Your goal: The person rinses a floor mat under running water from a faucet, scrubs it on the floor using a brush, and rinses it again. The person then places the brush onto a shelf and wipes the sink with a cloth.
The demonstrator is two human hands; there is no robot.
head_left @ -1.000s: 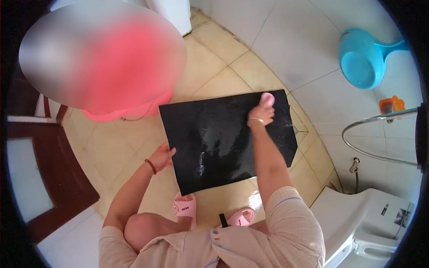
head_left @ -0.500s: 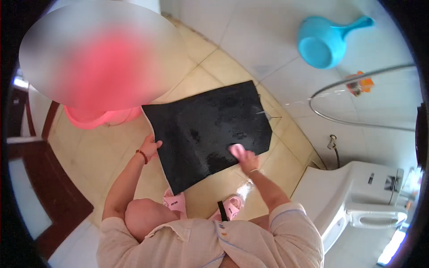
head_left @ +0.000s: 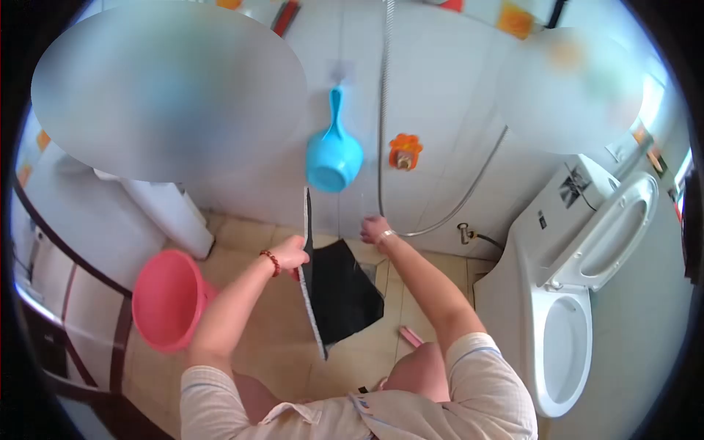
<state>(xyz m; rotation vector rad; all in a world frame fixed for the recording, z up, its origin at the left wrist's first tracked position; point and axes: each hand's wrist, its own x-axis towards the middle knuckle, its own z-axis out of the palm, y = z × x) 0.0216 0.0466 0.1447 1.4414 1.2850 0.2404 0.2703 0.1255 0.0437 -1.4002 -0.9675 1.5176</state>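
Note:
A black mat (head_left: 345, 290) with a pale edge is raised and tilted, its near part standing almost edge-on to me. My left hand (head_left: 292, 253), with a beaded bracelet on its wrist, is closed around that pale edge. To the right of the mat, my right hand (head_left: 374, 229) is held out toward the wall with its fingers curled. It is in front of the hanging grey shower hose (head_left: 382, 110); what it holds, if anything, I cannot make out. A small pink object (head_left: 411, 336) lies on the floor by my knee, its kind unclear.
A pink bucket (head_left: 170, 301) stands on the tiled floor at the left. On the wall hang a blue dipper (head_left: 334, 159) and a tap with an orange flower-shaped plate (head_left: 405, 152). A white toilet (head_left: 563, 352) with raised lid is at the right.
The mat has gone from lying spread out to being lifted and tilted by my left hand. My right hand has left the mat, no longer showing the pink item, and reached toward the wall.

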